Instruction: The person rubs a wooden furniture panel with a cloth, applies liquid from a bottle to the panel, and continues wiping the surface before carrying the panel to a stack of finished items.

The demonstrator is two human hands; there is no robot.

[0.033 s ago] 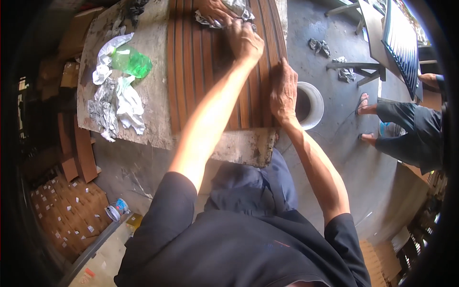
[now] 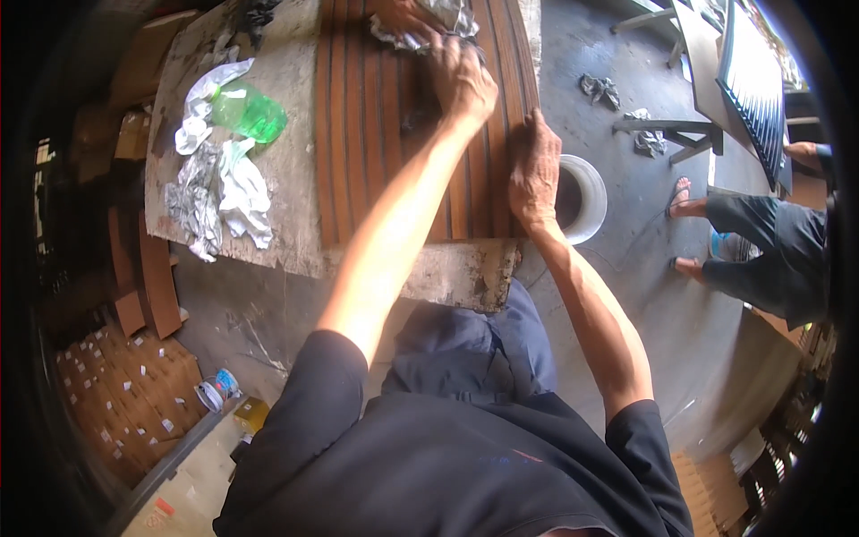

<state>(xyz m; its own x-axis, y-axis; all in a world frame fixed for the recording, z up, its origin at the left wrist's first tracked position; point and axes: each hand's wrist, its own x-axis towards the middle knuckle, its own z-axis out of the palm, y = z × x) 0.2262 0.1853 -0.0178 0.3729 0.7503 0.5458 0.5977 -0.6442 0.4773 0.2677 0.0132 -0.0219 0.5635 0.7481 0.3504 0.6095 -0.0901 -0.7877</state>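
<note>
Panel of brown slats (image 2: pixel 360 170) on a desk (image 2: pixel 293 192), upper centre; left hand (image 2: pixel 463 80) curls against a crumpled rag (image 2: pixel 453 16), right hand (image 2: pixel 536 170) lies along the panel's right edge; cannot tell either's grip.

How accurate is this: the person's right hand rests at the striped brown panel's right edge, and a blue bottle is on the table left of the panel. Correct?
No: the bottle is green, not blue, as the head view shows. The rest stands: the right hand rests at the right edge of the striped brown panel, the bottle on the table to the panel's left.
</note>
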